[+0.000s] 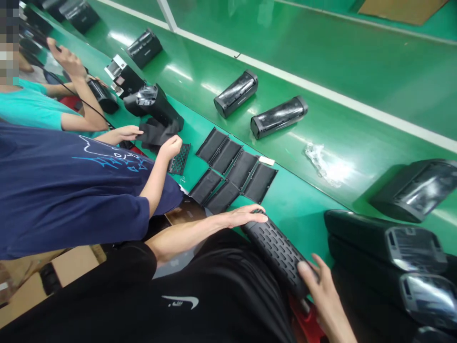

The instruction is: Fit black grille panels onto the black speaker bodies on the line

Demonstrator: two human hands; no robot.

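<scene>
A long black housing with a slotted grille (276, 245) lies slantwise at the bench edge, right by my body. My left hand (246, 216) grips its far end, with the thumb and fingers over the corner. At the near end, my right hand (319, 283) holds it, the thumb on the grille and the fingers on the far side; this hand is slightly blurred. Just beyond my left hand, several flat black panels (228, 157) lie in two rows on the green bench (296, 200). The underside of the housing is hidden.
Large black housings (378, 238) with clear-wrapped ends stand at the right. Two black units (280, 116) and crumpled clear plastic (321, 162) lie on the green surface beyond. Close on the left, a co-worker in a navy shirt (71, 190) handles dark sheet material (157, 133).
</scene>
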